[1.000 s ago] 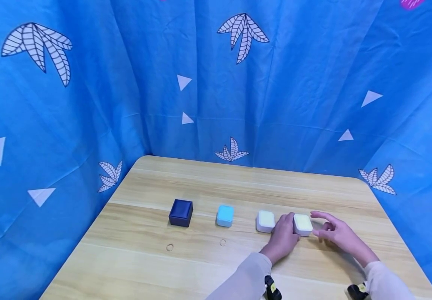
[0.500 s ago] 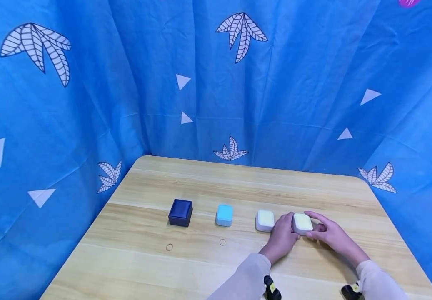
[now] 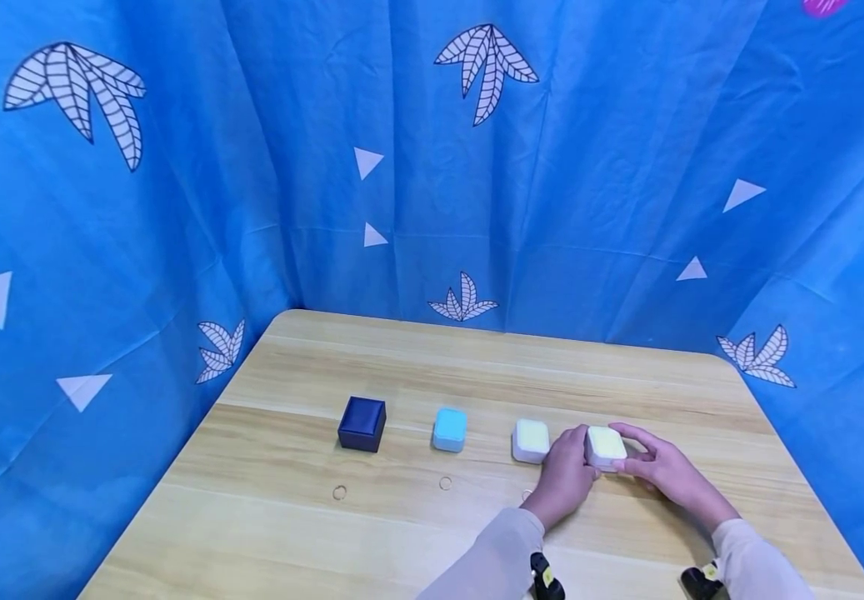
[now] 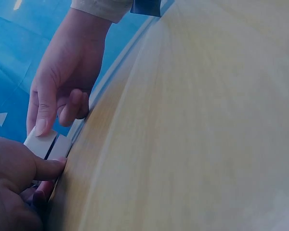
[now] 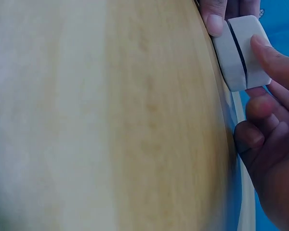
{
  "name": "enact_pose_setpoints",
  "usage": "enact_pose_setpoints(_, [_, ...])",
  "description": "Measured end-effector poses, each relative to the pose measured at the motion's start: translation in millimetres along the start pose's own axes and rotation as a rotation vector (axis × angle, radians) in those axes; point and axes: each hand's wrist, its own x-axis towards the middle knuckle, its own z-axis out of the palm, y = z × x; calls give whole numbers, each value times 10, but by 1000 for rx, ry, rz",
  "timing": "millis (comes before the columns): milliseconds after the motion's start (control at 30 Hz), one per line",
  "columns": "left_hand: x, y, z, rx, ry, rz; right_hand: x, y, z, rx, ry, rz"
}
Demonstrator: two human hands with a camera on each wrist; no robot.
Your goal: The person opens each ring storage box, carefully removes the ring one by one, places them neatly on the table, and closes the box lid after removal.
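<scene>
At the right end of a row of small boxes, both hands hold a white ring box (image 3: 606,445) low at the wooden table. My left hand (image 3: 563,478) grips its lower half from the left, thumb on the near side. From the right, my right hand (image 3: 667,477) pinches the upper half, the lid, between thumb and fingers. A dark seam runs between lid and base of the ring box (image 5: 250,43) in the right wrist view. Its inside is hidden. Close beside the left hand sits another white ring box (image 3: 531,442).
Further left stand a light blue ring box (image 3: 450,430) and a dark blue ring box (image 3: 362,424), both closed. Thin rings lie nearer me: one ring (image 3: 339,492) at left, another ring (image 3: 445,482), and a third ring (image 3: 526,494) by the left wrist. A blue curtain (image 3: 589,183) surrounds the table.
The right hand has moved left from beside the rightmost white ring box and taken hold of its lid. The left hand has stayed on the box.
</scene>
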Motion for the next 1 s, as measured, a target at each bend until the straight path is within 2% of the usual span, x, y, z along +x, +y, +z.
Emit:
enact_pose_setpoints(367, [-19,32,27,9,-3,-7,26,35,-41,-31,34,-23])
enact_pose_setpoints(600, [-27,46,23,32,-1,-26,90,27,-50,82,19,32])
enact_pose_setpoints(1000, [-30,67,22,31,3,-47,168,3,-35,187,39,95])
